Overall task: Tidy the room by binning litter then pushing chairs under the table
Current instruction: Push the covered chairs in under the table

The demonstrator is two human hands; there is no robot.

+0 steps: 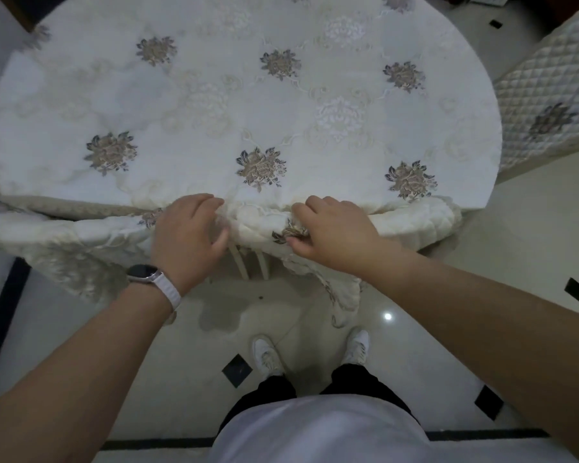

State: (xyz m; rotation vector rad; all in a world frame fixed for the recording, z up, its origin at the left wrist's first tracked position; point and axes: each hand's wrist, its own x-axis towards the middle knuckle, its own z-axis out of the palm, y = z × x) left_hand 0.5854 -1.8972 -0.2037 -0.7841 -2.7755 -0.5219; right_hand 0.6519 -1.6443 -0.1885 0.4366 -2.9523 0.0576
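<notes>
A round table (248, 105) under a white cloth with brown flower motifs fills the upper view. A chair (415, 225) with a cream quilted cover on its back stands against the table's near edge, and its pale spindles (244, 262) show below the cover. My left hand (184, 235), with a white watch on the wrist, grips the top of the chair back. To its right, my right hand (331, 232) grips the same top edge, fingers curled into the bunched cover. No litter is visible.
A second chair (549, 105) with a quilted cover stands to the right of the table. The floor is glossy pale tile with small black insets (236, 369). My feet in white shoes (268, 355) stand just behind the chair.
</notes>
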